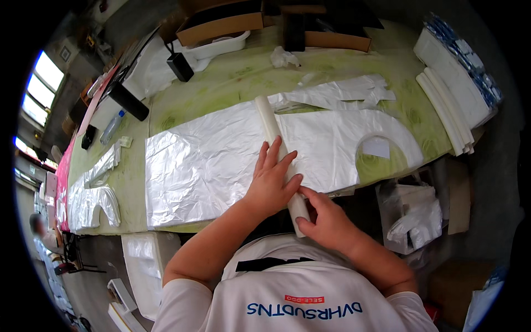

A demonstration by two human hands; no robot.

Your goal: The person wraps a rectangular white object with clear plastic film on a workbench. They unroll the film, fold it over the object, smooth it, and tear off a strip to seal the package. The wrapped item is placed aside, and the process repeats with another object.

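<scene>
A pale plastic tube lies slantwise across a stack of shiny white plastic sheets cut like aprons, with a rounded neck opening and strap strips at the right. My left hand rests on the tube's middle, fingers spread flat over it and the sheet beside it. Close to the tube's near end, my right hand has its thumb against the side and its fingers curled. That near end pokes past the table edge toward my body. Part of the right hand's grip is hidden.
A green patterned cloth covers the table. Cut white pieces lie at left, near a bottle and a black cylinder. Cardboard boxes stand at the back. Rolled white sheets and packed bundles sit at right.
</scene>
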